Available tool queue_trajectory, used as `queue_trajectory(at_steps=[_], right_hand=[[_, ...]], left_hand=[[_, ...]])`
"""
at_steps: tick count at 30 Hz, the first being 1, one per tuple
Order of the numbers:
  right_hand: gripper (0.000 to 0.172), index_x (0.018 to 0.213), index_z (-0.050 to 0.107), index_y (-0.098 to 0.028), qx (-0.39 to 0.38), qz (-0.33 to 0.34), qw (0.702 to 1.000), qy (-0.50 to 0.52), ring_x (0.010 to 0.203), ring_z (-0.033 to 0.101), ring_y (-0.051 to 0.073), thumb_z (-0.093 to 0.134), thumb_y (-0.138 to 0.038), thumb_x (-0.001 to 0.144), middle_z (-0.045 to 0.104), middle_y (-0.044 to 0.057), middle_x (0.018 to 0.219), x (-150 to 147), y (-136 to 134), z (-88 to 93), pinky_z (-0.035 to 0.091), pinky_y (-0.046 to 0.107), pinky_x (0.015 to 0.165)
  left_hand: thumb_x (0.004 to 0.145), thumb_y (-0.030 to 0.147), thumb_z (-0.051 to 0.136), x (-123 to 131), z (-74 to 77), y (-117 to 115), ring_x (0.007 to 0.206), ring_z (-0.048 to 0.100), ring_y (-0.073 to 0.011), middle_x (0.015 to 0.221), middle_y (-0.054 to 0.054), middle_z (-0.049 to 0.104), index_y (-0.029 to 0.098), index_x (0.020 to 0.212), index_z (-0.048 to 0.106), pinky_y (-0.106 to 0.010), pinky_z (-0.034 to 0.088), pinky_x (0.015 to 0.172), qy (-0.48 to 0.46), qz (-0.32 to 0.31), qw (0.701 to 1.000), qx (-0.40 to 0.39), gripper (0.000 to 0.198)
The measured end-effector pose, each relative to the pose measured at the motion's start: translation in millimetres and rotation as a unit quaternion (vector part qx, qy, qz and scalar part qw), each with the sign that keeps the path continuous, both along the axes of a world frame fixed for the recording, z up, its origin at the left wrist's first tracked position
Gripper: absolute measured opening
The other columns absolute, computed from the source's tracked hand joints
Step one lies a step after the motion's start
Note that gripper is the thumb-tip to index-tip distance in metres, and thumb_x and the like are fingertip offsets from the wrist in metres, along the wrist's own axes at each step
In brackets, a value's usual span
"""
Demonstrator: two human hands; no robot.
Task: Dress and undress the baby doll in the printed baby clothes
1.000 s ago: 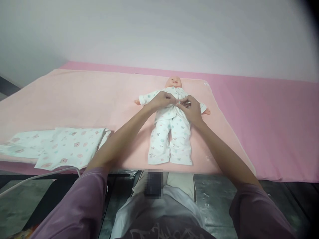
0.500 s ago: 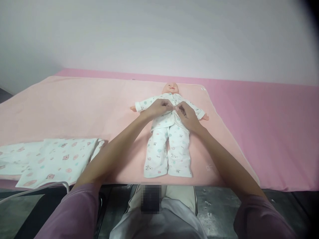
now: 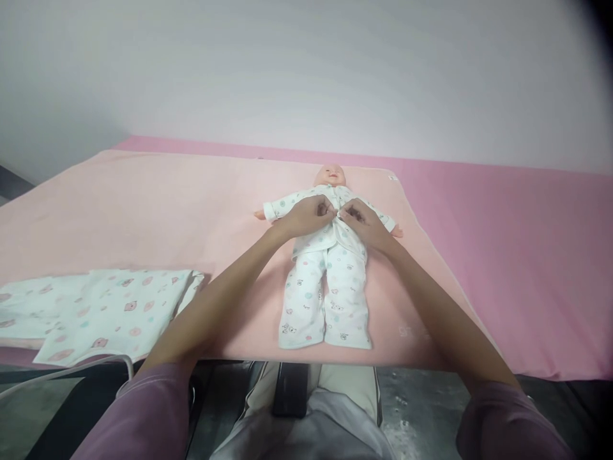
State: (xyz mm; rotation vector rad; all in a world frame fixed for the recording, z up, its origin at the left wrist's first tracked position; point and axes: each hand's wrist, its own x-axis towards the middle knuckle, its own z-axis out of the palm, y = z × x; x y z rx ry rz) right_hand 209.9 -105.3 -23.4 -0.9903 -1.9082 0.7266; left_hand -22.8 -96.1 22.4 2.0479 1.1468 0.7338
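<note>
A baby doll point(image 3: 330, 174) lies on its back, arms spread, in a white printed jacket point(image 3: 311, 244) and matching trousers point(image 3: 301, 306). At the middle of its chest, my left hand point(image 3: 311, 214) pinches the jacket's front edge between thumb and fingers. Just to the right, my right hand point(image 3: 364, 220) pinches the other front edge, its fingertips almost meeting those of the left. Below my hands the jacket's front parts slightly over the belly. Whatever fastener lies between the fingertips is too small to make out.
Under the doll spreads a peach mat point(image 3: 230, 191) over a pink sheet point(image 3: 517, 255). Folded white printed cloth point(image 3: 115, 313) lies at the front left, beside a white cable point(image 3: 71, 369). A dark phone point(image 3: 290, 390) rests on my lap. A pale wall point(image 3: 306, 76) stands behind.
The view has shifted slightly, so everything sits a little lower. Both hands stay at the jacket's front with small finger movements, their fingertips still close together.
</note>
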Motion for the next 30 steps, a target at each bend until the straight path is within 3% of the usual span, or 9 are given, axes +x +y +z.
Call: queue_trajectory(at_steps=[3,6,10,13,19,23,30], right_hand=[[0.029,0.107,0.07,-0.026,0.018,0.001,0.998,-0.056,0.095,0.06,0.023,0.062,-0.053,0.11,0.066,0.006,0.109,13.1,12.6,20.8,0.049,0.037,0.086],[0.025,0.124,0.073,-0.029,0.027,0.023,0.993,-0.117,0.094,0.062,0.022,0.066,-0.045,0.107,0.069,0.006,0.121,23.8,35.1,39.7,0.051,0.037,0.086],[0.02,0.117,0.077,-0.029,0.022,0.061,0.982,-0.18,0.09,0.063,0.023,0.073,-0.042,0.103,0.071,0.006,0.111,26.1,59.6,49.7,0.052,0.037,0.082],[0.019,0.108,0.074,-0.027,0.019,0.062,0.984,-0.165,0.087,0.063,0.023,0.074,-0.045,0.102,0.072,0.005,0.107,22.6,63.6,43.5,0.051,0.037,0.08],[0.03,0.115,0.065,-0.027,0.0,0.003,0.999,-0.033,0.091,0.064,0.021,0.068,-0.055,0.105,0.073,0.005,0.115,5.2,54.0,23.9,0.052,0.035,0.081],[0.037,0.112,0.068,-0.026,-0.039,-0.002,0.999,0.008,0.09,0.064,0.02,0.077,-0.059,0.097,0.074,0.005,0.116,2.4,52.7,20.9,0.055,0.036,0.082],[0.042,0.098,0.079,-0.025,-0.079,-0.022,0.995,0.057,0.094,0.071,0.024,0.086,-0.064,0.087,0.079,0.007,0.108,8.1,54.3,9.4,0.059,0.04,0.087]], left_hand=[[0.1,0.035,0.068,2.6,3.9,7.9,0.087,0.063,-0.0193,0.1,-0.004,0.072,0.022,0.103,0.062,-0.03,0.044,0.076,0.014,0.042,0.999,0.007,0.015],[0.1,0.042,0.07,7.8,7.5,25.9,0.088,0.065,-0.022,0.102,-0.006,0.074,0.022,0.101,0.061,-0.031,0.043,0.075,0.027,0.093,0.995,-0.003,0.021],[0.09,0.045,0.081,9.8,9.6,47.4,0.078,0.062,-0.0218,0.091,-0.007,0.071,0.021,0.089,0.064,-0.031,0.04,0.068,0.006,0.078,0.996,-0.052,0.03],[0.086,0.046,0.084,4.2,11.2,51.7,0.065,0.054,-0.0182,0.077,-0.005,0.064,0.02,0.078,0.066,-0.031,0.034,0.061,-0.005,0.043,0.996,-0.083,0.032],[0.086,0.046,0.082,-2.5,10.0,54.2,0.065,0.05,-0.0157,0.077,-0.003,0.06,0.02,0.084,0.072,-0.03,0.033,0.06,-0.011,0.033,0.992,-0.125,0.028],[0.085,0.051,0.083,-3.0,3.5,61.2,0.063,0.047,-0.0157,0.072,-0.002,0.056,0.02,0.083,0.07,-0.03,0.031,0.059,-0.033,0.04,0.987,-0.154,0.033],[0.088,0.057,0.079,-1.1,-1.0,59.4,0.056,0.035,-0.013,0.063,0.001,0.041,0.022,0.07,0.053,-0.031,0.021,0.057,-0.036,0.031,0.992,-0.119,0.048]])
